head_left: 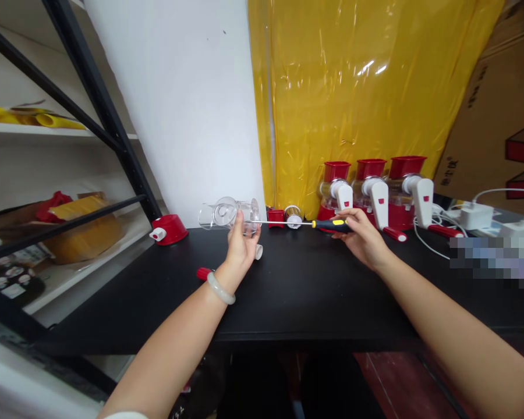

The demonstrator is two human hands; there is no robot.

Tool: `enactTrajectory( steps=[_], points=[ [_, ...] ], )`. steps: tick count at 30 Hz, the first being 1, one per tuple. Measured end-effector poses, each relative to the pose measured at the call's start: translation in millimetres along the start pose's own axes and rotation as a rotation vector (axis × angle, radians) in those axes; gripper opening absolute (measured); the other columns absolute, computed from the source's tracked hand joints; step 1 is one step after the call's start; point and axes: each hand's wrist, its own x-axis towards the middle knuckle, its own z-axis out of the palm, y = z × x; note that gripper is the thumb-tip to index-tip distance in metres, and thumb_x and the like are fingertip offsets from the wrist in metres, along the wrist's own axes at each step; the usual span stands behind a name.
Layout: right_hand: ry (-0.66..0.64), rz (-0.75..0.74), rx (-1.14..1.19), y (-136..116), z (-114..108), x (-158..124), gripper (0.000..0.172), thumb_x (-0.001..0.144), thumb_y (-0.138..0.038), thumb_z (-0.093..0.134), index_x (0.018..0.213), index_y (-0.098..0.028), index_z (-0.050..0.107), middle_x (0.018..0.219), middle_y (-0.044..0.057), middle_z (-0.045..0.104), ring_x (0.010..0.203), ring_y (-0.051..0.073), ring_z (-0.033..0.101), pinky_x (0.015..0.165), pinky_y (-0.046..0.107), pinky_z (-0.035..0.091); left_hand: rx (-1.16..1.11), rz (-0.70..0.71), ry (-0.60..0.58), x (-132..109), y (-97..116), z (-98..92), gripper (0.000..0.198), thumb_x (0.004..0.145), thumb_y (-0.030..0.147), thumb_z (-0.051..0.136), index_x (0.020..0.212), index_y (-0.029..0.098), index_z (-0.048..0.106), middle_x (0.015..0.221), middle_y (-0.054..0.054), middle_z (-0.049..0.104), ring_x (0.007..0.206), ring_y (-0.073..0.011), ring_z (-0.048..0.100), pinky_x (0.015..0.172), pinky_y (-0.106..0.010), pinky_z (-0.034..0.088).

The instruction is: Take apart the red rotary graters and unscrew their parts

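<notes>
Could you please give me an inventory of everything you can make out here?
Clear plastic body: 1, transparent, centre left
Screwdriver: 1, black-and-yellow handle, centre
Red base: 1, red, white knob, left
Red grip: 1, red, behind left wrist
Small red part: 1, red, back centre
Drum: 1, metallic and white, beside it
Crank machines: 3, red and white, back right
Adapters: at least 2, white, right
Table: 1, black, beneath
Shelf unit: 1, black-framed, left
Sheeting: yellow, behind
Carton: 1, brown, far right
Left hand: 1, bare, holding the body
Right hand: 1, bare, holding the screwdriver
</notes>
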Motion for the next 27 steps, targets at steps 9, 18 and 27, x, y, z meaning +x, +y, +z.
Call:
enactTrajectory(
  steps=[9,18,27],
  points=[
    [-0.009,-0.036,-0.008,-4,2,-1,0.045,0.064,-0.04,0.083,0.1,-0.03,0.059,0.09,-0.001,0.065,0.073,0.016,0.062,0.066,0.03,0.052,0.004,-0.001,0.009,1,0,0.1,0.027,0.07,0.034,0.083,0.084,0.019,0.066,0.082,0.001,0.068,0.075,-0.0115,0.064,0.072,-0.026,0.052],
    [0.14,-0.043,-0.252,0,-1,0,0.039,0.086,-0.058,0.057,0.09,-0.021,0.07,0.061,0.0,0.055,0.046,0.011,0.046,0.045,0.026,0.038,0.008,-0.018,0.006,1,-3,-1.6,0.026,0.071,0.033,0.083,0.086,0.02,0.066,0.082,0.001,0.068,0.078,-0.0129,0.065,0.073,-0.027,0.052],
    [-0.012,-0.135,-0.013,-4,0,0,0.033,0.075,-0.04,0.065,0.105,-0.028,0.06,0.107,0.005,0.068,0.099,0.022,0.065,0.072,0.033,0.054,0.012,-0.028,-0.012,2,-4,-2.1,0.028,0.069,0.034,0.084,0.086,0.02,0.065,0.085,0.001,0.067,0.075,-0.0123,0.064,0.072,-0.028,0.054]
  ],
)
